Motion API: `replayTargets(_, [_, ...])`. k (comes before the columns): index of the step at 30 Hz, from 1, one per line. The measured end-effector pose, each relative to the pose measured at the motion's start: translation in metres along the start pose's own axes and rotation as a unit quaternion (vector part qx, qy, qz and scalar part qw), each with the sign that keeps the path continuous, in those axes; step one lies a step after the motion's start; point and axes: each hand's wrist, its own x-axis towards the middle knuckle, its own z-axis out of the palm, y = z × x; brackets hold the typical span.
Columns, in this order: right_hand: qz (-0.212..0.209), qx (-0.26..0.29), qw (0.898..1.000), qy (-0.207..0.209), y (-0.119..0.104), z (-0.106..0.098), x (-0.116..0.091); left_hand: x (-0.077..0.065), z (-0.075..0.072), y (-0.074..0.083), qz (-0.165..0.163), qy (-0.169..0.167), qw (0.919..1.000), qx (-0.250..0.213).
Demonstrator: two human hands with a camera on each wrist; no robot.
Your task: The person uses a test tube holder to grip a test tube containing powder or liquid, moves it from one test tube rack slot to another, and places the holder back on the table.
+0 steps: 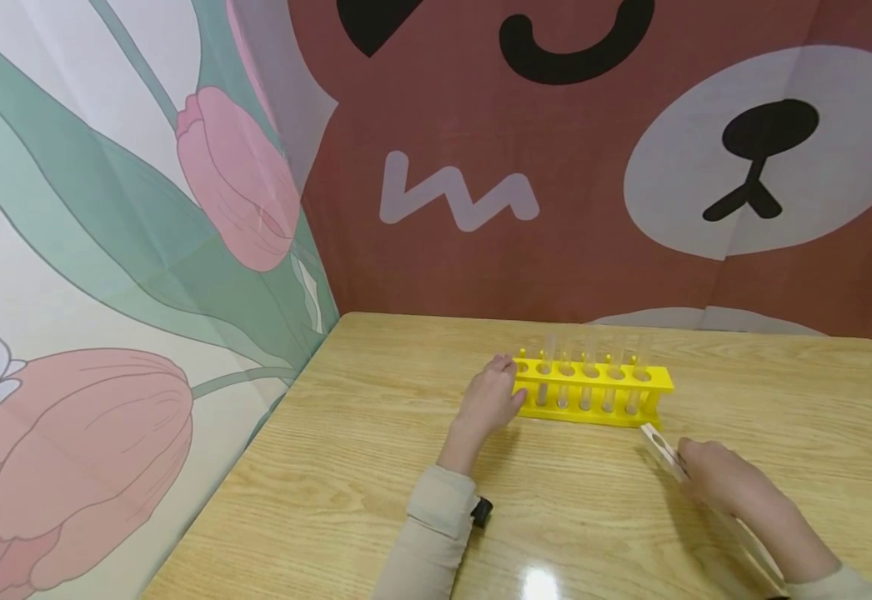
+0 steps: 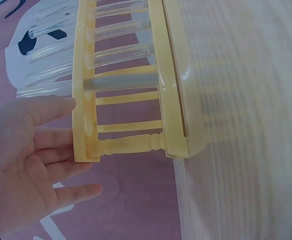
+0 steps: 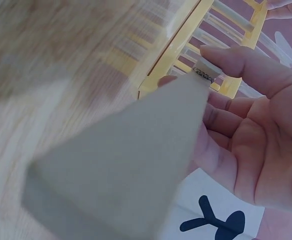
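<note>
A yellow test tube rack (image 1: pixel 593 421) stands on the table with several clear test tubes (image 2: pixel 118 52) upright in its holes. The tube closest to the left hand looks greyish in its lower part (image 2: pixel 121 81). My left hand (image 1: pixel 490 396) holds the rack's left end, thumb at the front edge of the top plate and fingers around the end. In my right hand (image 1: pixel 729 479) is a wooden test tube clamp (image 1: pixel 664 454), pinched near its coil spring (image 3: pixel 203 76). The clamp's tip points at the rack's right front corner. Close to the right wrist camera, its pale handle (image 3: pixel 116 165) looms large.
The rack and hands are over a light wood-grain table (image 1: pixel 346 467). A cloth with a printed bear (image 1: pixel 466 275) hangs behind it, and one with tulips (image 1: pixel 106 292) at the left. A black strap piece (image 1: pixel 483 512) shows at the left wrist.
</note>
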Motion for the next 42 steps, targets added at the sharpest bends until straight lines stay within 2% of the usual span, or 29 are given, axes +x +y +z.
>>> replayTargets(5, [-0.008, -0.021, 1.000, 0.014, -0.0012, -0.0016, 0.0000, 0.0000, 0.0000, -0.0005, 0.005, 0.005, 1.0000, 0.000])
replayTargets(21, [-0.006, -0.009, 1.000, 0.021, -0.0032, -0.0016, -0.0014, 0.0001, 0.0013, -0.0003, 0.005, 0.006, 1.0000, 0.005])
replayTargets(36, [-0.041, -0.013, 0.998, 0.052, -0.0026, 0.0006, -0.0029, 0.0000, -0.0004, 0.0005, 0.003, -0.008, 0.9999, 0.008])
replayTargets(42, [-0.043, -0.001, 0.998, 0.050, -0.0025, 0.0007, -0.0034, -0.0003, -0.0008, 0.0006, 0.005, -0.006, 1.0000, 0.007])
